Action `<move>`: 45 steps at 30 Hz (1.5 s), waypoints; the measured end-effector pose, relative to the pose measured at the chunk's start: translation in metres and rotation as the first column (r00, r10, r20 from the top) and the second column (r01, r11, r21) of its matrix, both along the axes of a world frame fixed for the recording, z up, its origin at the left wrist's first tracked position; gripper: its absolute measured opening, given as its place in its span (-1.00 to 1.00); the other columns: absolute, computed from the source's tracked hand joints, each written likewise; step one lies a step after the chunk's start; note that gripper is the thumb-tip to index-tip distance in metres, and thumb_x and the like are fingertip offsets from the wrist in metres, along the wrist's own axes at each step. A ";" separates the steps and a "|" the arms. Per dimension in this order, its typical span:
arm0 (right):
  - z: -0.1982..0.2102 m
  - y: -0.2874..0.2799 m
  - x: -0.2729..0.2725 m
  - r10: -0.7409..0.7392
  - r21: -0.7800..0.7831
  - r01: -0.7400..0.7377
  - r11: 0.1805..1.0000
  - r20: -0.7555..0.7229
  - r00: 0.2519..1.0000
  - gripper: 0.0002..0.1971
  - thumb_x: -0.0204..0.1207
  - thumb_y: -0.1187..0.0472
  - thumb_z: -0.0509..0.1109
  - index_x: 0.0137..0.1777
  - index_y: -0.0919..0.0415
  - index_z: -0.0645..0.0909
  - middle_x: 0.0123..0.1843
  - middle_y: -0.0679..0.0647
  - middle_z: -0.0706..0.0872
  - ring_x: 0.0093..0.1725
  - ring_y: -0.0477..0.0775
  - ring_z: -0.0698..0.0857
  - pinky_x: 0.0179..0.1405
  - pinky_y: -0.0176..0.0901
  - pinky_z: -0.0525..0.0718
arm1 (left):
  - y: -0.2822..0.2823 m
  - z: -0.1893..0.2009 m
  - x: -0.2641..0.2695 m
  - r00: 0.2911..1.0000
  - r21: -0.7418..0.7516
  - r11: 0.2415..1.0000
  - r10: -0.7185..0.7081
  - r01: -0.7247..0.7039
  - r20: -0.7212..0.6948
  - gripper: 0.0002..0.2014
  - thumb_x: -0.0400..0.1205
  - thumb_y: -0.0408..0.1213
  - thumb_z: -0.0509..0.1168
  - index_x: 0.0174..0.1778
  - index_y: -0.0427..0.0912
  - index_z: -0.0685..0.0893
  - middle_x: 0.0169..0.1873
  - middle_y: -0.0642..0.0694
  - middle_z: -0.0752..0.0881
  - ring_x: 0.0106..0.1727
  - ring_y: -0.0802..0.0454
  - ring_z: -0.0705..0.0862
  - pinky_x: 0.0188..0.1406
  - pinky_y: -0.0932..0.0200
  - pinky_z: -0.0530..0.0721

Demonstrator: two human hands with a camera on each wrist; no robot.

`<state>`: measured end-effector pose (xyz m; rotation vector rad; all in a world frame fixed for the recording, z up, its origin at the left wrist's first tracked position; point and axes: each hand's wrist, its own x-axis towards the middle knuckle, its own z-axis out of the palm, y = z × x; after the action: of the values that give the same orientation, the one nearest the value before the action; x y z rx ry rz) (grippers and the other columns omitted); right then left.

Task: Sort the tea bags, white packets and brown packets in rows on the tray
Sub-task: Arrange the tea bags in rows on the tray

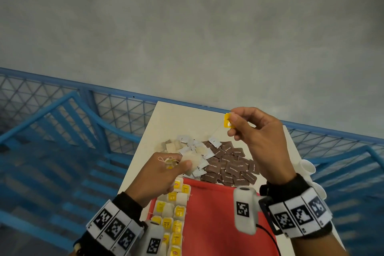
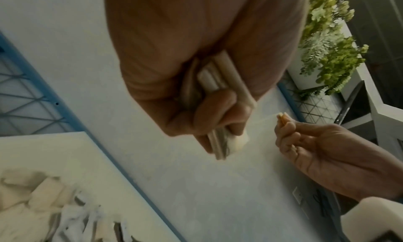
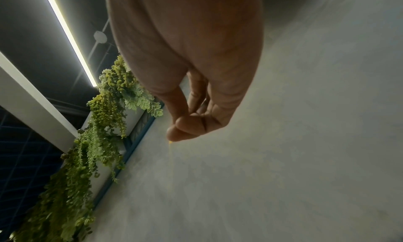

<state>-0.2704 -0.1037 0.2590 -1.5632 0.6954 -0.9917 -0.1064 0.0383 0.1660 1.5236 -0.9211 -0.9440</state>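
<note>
My right hand (image 1: 234, 122) is raised above the table and pinches the yellow tag (image 1: 228, 120) of a tea bag between thumb and fingers. A thin string runs from the tag down to the left. My left hand (image 1: 176, 165) grips a small stack of tea bags (image 1: 193, 162), seen edge-on in the left wrist view as the stack (image 2: 220, 142). Tangled strings and tags sit on top of that hand. The red tray (image 1: 218, 214) lies nearest me, with rows of tea bags with yellow tags (image 1: 174, 210) along its left side. Beyond it lie white packets (image 1: 197, 147) and a heap of brown packets (image 1: 232, 164).
The white table (image 1: 172, 114) ends at a blue mesh railing (image 1: 116, 100). White paper cups (image 1: 307, 167) stand at the table's right edge. Loose tea bags (image 1: 170, 145) lie at the far left of the pile. Hanging green plants (image 3: 104, 125) show in the wrist views.
</note>
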 end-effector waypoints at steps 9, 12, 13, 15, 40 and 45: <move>-0.076 0.037 0.019 0.183 0.282 -0.132 0.950 -0.163 0.969 -0.97 0.54 0.36 0.50 -0.05 0.30 0.74 -0.22 0.17 0.76 -0.39 0.01 0.72 -0.43 -0.27 0.62 | 0.001 -0.030 -0.008 0.933 0.114 0.968 0.247 -0.224 -0.261 -0.79 0.63 -0.15 0.46 -0.01 -0.24 0.76 -0.61 -0.14 0.47 -0.66 0.05 0.39 -0.65 0.28 0.33; -0.091 0.041 0.025 0.141 0.318 -0.082 0.944 -0.166 0.976 -0.93 0.49 0.33 0.55 -0.07 0.31 0.75 -0.29 0.12 0.75 -0.44 -0.06 0.66 -0.47 -0.32 0.58 | 0.003 -0.030 -0.012 0.907 0.114 0.964 0.264 -0.239 -0.329 -0.88 0.68 -0.26 0.39 0.06 -0.22 0.73 -0.60 -0.17 0.38 -0.65 0.04 0.33 -0.65 0.28 0.28; -0.094 0.042 0.026 0.128 0.327 -0.068 0.942 -0.167 0.978 -0.91 0.48 0.32 0.57 -0.07 0.32 0.75 -0.31 0.11 0.74 -0.43 -0.08 0.65 -0.45 -0.30 0.60 | 0.003 -0.030 -0.012 0.901 0.117 0.964 0.266 -0.240 -0.344 -0.88 0.69 -0.28 0.38 0.09 -0.22 0.73 -0.59 -0.17 0.37 -0.64 0.03 0.32 -0.65 0.28 0.27; -0.102 0.043 0.030 0.101 0.329 -0.036 0.944 -0.183 0.978 -0.90 0.46 0.30 0.59 -0.09 0.31 0.75 -0.32 0.11 0.74 -0.36 -0.05 0.68 -0.35 -0.16 0.70 | 0.004 -0.032 -0.013 0.904 0.113 0.966 0.257 -0.232 -0.342 -0.88 0.67 -0.28 0.40 0.08 -0.21 0.74 -0.59 -0.16 0.36 -0.64 0.04 0.30 -0.64 0.28 0.27; -0.291 -0.022 0.047 0.153 0.342 0.151 0.927 -0.716 0.681 -0.62 0.51 0.28 0.53 -0.53 0.10 0.59 -0.54 -0.11 0.60 -0.44 -0.13 0.52 -0.44 -0.34 0.46 | 0.066 -0.072 0.034 0.914 0.348 0.904 0.337 -0.247 -0.227 -0.78 0.74 -0.18 0.28 0.08 -0.24 0.74 -0.17 -0.17 0.87 -0.62 0.00 0.35 -0.64 0.26 0.38; -0.307 -0.015 0.065 0.085 0.279 0.223 0.934 -0.779 0.621 -0.61 0.44 0.18 0.61 -0.54 0.14 0.54 -0.57 -0.07 0.57 -0.50 -0.10 0.50 -0.52 -0.31 0.47 | 0.066 -0.068 0.036 0.849 0.364 0.893 0.394 -0.263 -0.353 -0.55 0.70 0.09 0.16 0.07 -0.23 0.75 -0.15 -0.22 0.85 -0.64 0.05 0.36 -0.64 0.27 0.34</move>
<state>-0.2054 -0.1189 -0.0477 -1.6136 1.4728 -0.1305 -0.0700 0.1039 0.0980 1.5808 -0.1924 -1.1302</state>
